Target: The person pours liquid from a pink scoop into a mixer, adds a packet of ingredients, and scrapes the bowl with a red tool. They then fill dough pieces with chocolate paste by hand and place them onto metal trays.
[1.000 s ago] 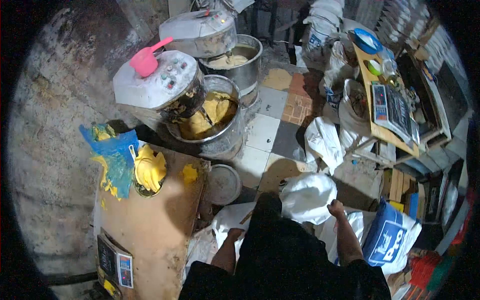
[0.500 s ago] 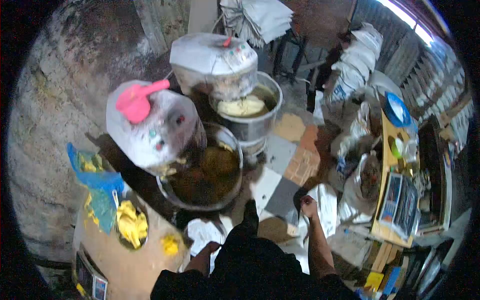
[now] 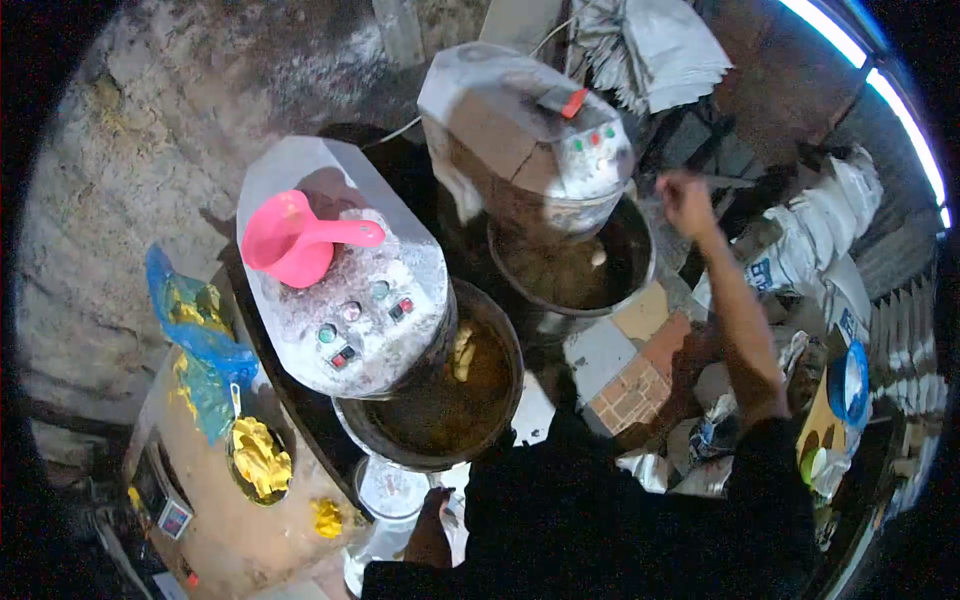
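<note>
My right hand (image 3: 687, 205) is raised beside the far mixer (image 3: 590, 165), its fingers curled and blurred; whether they hold anything is hidden. Below and left of it is the far mixing bowl (image 3: 647, 265), with a small pale lump (image 3: 598, 257) inside. Low in front of my body, my left hand (image 3: 437, 503) hangs near a round white lid (image 3: 393, 490), its fingers mostly out of sight. Between the hands stands the near mixing bowl (image 3: 518, 385), with pale dough (image 3: 463, 357) inside. A pink dipper (image 3: 300, 240) lies on the near mixer (image 3: 370, 290).
On the left table (image 3: 215, 535) are a bowl of yellow fat (image 3: 260, 458), a yellow lump (image 3: 327, 518), a blue plastic bag (image 3: 205, 345) and a scale (image 3: 165, 505). White sacks (image 3: 815, 245) are piled at right. A blue basin (image 3: 850, 385) sits on the right table.
My view has come closer to the mixers. My right hand has risen from low at the right to beside the far mixer. Less pale dough shows in the far bowl.
</note>
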A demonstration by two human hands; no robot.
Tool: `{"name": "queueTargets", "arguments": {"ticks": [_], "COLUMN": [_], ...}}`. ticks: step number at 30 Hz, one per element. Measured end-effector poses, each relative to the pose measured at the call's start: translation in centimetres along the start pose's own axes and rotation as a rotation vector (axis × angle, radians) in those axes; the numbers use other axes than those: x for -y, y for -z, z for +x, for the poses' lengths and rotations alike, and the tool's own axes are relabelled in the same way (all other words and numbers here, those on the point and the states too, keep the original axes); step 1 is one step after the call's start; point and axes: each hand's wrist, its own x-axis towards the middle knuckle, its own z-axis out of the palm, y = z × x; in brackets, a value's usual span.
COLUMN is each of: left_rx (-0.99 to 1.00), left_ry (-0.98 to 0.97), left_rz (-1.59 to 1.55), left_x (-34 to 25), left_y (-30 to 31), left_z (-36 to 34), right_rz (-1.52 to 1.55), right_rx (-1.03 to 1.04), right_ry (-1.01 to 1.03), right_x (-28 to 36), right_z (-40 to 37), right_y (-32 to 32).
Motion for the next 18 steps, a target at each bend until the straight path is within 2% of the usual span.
{"name": "queueTargets", "arguments": {"ticks": [1,2,3,4,5,6,8,9,10,12,14,16,17,18], "left_rx": [-0.049,-0.115,-0.231,-0.367,-0.531,-0.442,-0.299,-0.292,-0.3,-0.261,-0.11,-0.026,0.013,-0.101], "left_ry": [-0.022,-0.09,-0.261,-0.405,-0.517,-0.316,0.141,0.301,0.38,0.282,0.226,0.457,0.57,0.54], "left_rz": [0.001,0.048,0.191,0.329,0.457,0.291,-0.277,-0.652,-1.008,-1.638,-1.84,-1.745,-1.688,-1.859], "left_x": [-0.3,-0.6,-1.2,-1.9,-3.2,-4.5,-9.4,-11.9,-13.9,-20.4,-26.1,-30.3,-30.9,-30.9], "left_y": [-0.9,-2.2,-3.5,-5.1,-7.1,-8.9,-13.4,-15.9,-18.9,-23.9,-27.9,-27.6,-28.0,-29.3], "left_z": [0.0,0.0,-0.2,-0.7,-0.9,-1.5,-2.6,-2.9,-3.7,-4.4,-3.6,-3.1,-2.9,-2.4], "right_rz": [-0.114,-0.024,0.067,0.009,0.039,-0.093,0.308,0.443,0.427,0.382,0.259,0.118,0.111,0.103], "right_rx": [-0.038,-0.056,-0.075,-0.045,0.018,0.157,0.161,0.359,0.446,0.612,0.469,0.292,0.337,0.38], "right_ry": [0.051,0.13,0.214,0.204,0.314,0.313,0.697,0.818,0.778,0.692,0.769,0.92,0.892,0.862], "right_x": [-2.0,-3.0,-3.6,-3.9,-6.5,-6.3,-14.0,-16.3,-15.9,-14.9,-17.3,-19.4,-19.4,-19.3], "right_z": [3.5,6.9,10.4,13.1,16.2,18.7,24.4,28.2,28.0,27.5,29.6,30.7,30.5,30.4], "right_y": [-0.9,-1.8,-3.1,-5.0,-8.4,-10.0,-16.8,-19.1,-18.8,-18.0,-20.8,-23.3,-23.8,-24.3]}}
